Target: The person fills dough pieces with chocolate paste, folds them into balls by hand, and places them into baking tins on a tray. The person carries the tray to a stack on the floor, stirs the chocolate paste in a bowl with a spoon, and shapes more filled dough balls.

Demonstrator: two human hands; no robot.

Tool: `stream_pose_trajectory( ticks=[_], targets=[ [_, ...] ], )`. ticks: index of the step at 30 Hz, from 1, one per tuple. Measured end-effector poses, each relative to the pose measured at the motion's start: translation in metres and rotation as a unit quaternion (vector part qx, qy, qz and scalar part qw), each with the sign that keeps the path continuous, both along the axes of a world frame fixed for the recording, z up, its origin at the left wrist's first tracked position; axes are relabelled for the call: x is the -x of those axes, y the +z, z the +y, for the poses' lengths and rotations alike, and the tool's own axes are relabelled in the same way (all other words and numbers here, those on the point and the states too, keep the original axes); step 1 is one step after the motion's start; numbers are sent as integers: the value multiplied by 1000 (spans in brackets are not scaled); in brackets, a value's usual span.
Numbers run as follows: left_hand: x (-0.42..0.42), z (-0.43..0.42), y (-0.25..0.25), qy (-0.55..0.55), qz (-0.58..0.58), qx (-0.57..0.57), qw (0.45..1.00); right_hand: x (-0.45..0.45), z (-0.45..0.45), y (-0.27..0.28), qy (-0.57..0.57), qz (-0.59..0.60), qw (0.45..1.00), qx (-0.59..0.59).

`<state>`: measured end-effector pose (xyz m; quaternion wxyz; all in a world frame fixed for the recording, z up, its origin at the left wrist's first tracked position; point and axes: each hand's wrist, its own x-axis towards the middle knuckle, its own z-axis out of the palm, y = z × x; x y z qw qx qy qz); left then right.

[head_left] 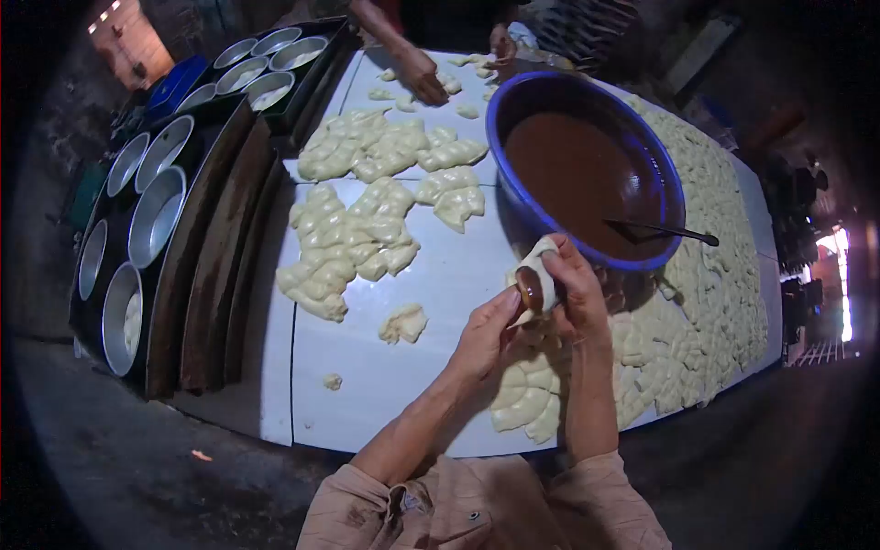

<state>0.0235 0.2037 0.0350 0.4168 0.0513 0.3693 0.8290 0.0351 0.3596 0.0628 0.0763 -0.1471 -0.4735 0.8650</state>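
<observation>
Between both hands, just in front of the tub, is a piece of pale dough (548, 246) with brown filling (529, 286) on it. My left hand (486, 335) pinches the dough's left edge. My right hand (579, 289) has its fingers closed round the right side. The blue tub (506, 174) holds brown paste (577, 165), and a dark-handled utensil (674, 229) rests in it. Joined dough pieces (348, 240) lie left of the tub. A small loose dough piece (403, 324) is left of my left hand.
Many dough pieces (706, 302) cover the table's right side. Round metal pans (158, 215) stand in dark trays at the left, some with dough inside. Across the white table (367, 376), another person's hands (422, 78) are at dough pieces.
</observation>
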Motion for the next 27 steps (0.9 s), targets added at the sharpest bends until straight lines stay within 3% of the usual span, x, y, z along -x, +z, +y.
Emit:
stream_pose_trajectory(
  ticks=[3,5,7,9,11,15,18,20,24,27],
  targets=[
    [-6,-26,-5,31,-74,17,997,-12,-28,-23,-13,-25,999,21],
    [-7,-43,-29,83,-60,19,995,-21,-37,-41,-3,-42,999,25],
    [-5,-59,-27,134,-95,95,982,-28,-53,-34,47,-15,994,97],
    [-2,-69,-34,181,-63,134,972,-36,-49,-62,77,-27,996,43],
    [-2,-76,-44,204,-35,151,967,-38,-84,-48,39,7,983,-179],
    [-5,-77,-37,219,71,202,952,-42,-106,-51,26,52,859,-508],
    [-7,-75,-41,251,177,250,918,-41,-116,-57,-44,44,855,-515],
    [-4,-77,-37,206,118,206,949,-38,-112,-63,-74,47,818,-568],
    [18,-84,-23,94,64,228,967,-37,-105,-53,29,-92,959,-267],
    [32,-94,-21,47,42,222,973,-43,-95,-49,92,7,976,-198]
  ],
)
